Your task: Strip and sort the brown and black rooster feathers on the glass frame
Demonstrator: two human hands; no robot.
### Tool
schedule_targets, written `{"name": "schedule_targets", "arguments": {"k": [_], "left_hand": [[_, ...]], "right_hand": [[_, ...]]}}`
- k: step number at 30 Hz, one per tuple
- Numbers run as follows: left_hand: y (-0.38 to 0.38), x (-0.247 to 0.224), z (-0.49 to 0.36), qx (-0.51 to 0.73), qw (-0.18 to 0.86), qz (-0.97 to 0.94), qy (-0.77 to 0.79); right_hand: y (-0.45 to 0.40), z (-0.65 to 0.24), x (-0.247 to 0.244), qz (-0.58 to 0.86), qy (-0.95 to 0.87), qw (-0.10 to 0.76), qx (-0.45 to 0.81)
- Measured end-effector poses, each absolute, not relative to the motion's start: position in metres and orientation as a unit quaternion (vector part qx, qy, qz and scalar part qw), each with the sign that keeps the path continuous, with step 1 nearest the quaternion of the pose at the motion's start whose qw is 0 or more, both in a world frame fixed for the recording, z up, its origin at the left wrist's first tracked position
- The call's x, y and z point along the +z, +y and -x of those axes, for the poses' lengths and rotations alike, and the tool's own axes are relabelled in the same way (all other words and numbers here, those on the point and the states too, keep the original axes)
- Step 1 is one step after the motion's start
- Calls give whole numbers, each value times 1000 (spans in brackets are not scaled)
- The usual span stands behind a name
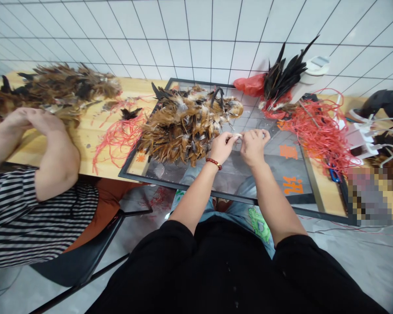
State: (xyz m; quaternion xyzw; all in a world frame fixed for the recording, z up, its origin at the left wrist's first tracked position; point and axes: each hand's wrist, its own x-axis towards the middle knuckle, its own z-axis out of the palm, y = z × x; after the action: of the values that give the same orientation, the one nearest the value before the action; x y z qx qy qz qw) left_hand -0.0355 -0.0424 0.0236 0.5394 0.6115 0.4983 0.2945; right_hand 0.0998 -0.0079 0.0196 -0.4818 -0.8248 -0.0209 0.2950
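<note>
My left hand [221, 147], with a red bead bracelet on its wrist, is closed with thumb and finger pinched together. My right hand [253, 145] is closed too, its fingertips meeting the left ones. Between the fingertips shows a small pale piece [237, 135], too small to identify. Close by on the left lies a large heap of brown feathers [180, 128], partly on the dark-framed glass panel [265, 176] beneath my hands.
To the right lie tangled red strings [321, 126], a bundle of black feathers [283, 74], a red bag [249, 85] and white chargers [362, 137]. A co-worker in a striped shirt [36, 213] sits left beside another feather heap [65, 83]. Pink strings [118, 137] lie between us.
</note>
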Motion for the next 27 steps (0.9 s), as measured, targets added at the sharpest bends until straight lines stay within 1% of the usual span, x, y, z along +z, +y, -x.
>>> {"name": "schedule_targets", "arguments": {"k": [2, 4, 8, 11, 16, 21, 25, 27], "left_hand": [[-38, 20, 33, 573, 354, -477, 564], [-36, 19, 30, 609, 376, -451, 533], [-37, 21, 27, 632, 388, -460, 487], [-41, 23, 23, 635, 436, -448, 454], [-40, 22, 20, 648, 491, -379, 441], [-38, 25, 24, 682, 517, -277, 437], [-41, 33, 24, 655, 562, -288, 415], [-43, 35, 23, 651, 568, -290, 412]], "right_hand": [[-9, -98, 23, 495, -802, 335, 33], [-11, -96, 26, 474, -787, 377, 115], [-12, -92, 26, 405, -739, 440, 310], [-10, -91, 23, 398, -702, 446, 388], [-9, -90, 24, 383, -690, 439, 429], [-12, -86, 25, 364, -719, 382, 451], [-11, -86, 22, 374, -715, 385, 447], [-8, -89, 21, 385, -720, 374, 439]]}}
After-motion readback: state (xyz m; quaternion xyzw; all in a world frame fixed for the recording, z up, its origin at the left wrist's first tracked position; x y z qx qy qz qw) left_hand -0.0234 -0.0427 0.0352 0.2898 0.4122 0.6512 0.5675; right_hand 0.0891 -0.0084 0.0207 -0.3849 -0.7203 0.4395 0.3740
